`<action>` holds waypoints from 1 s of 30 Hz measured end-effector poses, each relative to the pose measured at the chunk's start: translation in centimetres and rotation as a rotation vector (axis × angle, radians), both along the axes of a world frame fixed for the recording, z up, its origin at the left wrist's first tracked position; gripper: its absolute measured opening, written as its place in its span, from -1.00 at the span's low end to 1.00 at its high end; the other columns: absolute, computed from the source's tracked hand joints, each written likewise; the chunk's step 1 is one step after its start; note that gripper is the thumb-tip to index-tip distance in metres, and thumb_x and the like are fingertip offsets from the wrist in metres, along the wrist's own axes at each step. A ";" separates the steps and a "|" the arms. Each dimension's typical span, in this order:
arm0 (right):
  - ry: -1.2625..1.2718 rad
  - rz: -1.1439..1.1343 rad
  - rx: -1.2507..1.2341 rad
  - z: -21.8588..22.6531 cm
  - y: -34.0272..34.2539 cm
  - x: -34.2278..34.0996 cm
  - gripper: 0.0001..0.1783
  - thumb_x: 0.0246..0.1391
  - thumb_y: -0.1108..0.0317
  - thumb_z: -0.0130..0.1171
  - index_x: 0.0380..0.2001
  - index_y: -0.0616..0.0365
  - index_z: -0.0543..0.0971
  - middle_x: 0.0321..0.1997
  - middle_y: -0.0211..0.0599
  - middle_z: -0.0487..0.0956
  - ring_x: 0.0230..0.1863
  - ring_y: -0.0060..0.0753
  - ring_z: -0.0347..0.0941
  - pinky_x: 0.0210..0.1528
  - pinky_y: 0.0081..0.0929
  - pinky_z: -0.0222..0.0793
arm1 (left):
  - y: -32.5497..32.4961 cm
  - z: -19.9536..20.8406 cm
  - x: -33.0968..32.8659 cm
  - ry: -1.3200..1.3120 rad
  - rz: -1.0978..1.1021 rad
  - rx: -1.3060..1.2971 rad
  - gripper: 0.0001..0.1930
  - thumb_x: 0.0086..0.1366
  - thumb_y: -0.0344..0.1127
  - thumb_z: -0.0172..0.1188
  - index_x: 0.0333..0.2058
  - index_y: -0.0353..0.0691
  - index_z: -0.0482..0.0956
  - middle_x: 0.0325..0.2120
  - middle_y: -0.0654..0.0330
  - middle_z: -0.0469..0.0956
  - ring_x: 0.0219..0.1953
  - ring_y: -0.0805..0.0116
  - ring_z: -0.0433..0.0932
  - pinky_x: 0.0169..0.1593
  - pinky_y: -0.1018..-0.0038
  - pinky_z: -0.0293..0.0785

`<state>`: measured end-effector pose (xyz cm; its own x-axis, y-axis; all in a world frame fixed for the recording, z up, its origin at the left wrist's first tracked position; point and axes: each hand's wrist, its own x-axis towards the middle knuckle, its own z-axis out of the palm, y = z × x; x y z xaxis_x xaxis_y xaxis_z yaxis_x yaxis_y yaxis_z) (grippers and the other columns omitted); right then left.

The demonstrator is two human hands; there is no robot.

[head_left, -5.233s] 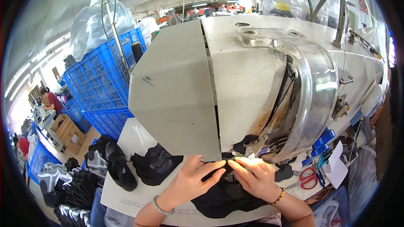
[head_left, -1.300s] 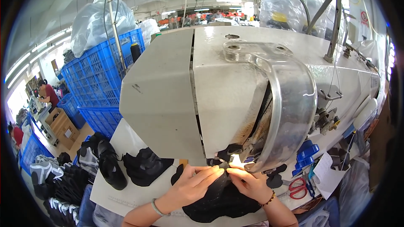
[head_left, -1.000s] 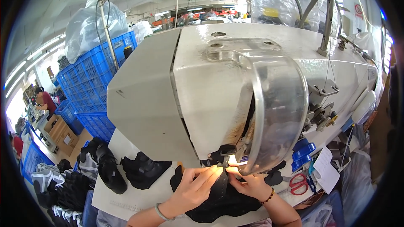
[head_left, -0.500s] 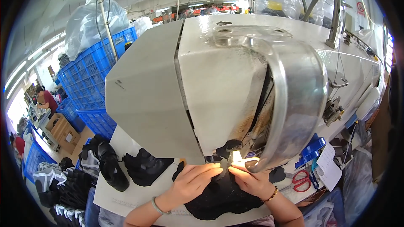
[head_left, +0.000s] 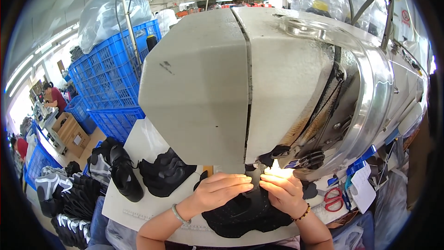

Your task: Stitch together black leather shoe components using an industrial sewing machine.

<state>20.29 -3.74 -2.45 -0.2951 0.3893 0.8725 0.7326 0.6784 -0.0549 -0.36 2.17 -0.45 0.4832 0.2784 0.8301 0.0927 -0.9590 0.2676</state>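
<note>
No words can be read. A red round prohibition sign [head_left: 405, 16] shows on the wall [head_left: 410, 30] at far right; fine ruler markings [head_left: 134, 215] line the near side of the desk [head_left: 155, 199]; writing on the right-hand paper sheet [head_left: 364, 187] is illegible.

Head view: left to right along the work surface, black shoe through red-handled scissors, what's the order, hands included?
Black shoe → layered black pieces → left hand → right hand → red-handled scissors.

Left hand [head_left: 219, 192] and right hand [head_left: 284, 193] — both on black cloth [head_left: 245, 217] — at a sewing machine [head_left: 199, 97]; black shoe [head_left: 125, 176] at left, scissors [head_left: 333, 199] at right.
</note>
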 end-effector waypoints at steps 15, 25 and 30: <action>-0.036 0.037 -0.015 0.7 -0.5 0.2 -0.58 -0.37 0.51 0.21 -0.28 -0.04 0.63 -0.19 -0.59 0.59 -0.15 -0.51 0.53 -0.13 -0.45 0.37 | -0.3 0.6 -0.1 0.038 0.088 0.303 -0.78 -0.06 -0.43 0.29 -0.34 -0.14 0.65 -0.34 0.31 0.61 -0.25 0.41 0.58 -0.26 0.57 0.52; 0.061 0.049 -0.076 1.4 -0.4 -0.3 -0.61 -0.29 0.65 0.18 -0.34 -0.04 0.64 -0.19 -0.49 0.62 -0.16 -0.41 0.56 -0.20 -0.55 0.41 | -0.5 0.6 -0.6 0.095 0.062 0.055 -0.66 -0.13 -0.45 0.29 -0.27 -0.07 0.64 -0.25 0.38 0.57 -0.23 0.38 0.53 -0.28 0.52 0.38; 0.065 0.118 -0.103 0.8 -0.2 0.1 -0.61 -0.30 0.60 0.21 -0.28 0.06 0.60 -0.16 -0.52 0.57 -0.05 -0.42 0.50 -0.06 -0.27 0.35 | 0.9 1.1 -1.3 0.131 0.191 -0.203 -0.72 -0.06 -0.51 0.17 -0.30 -0.12 0.60 -0.38 0.20 0.55 -0.38 0.27 0.50 -0.28 0.41 0.41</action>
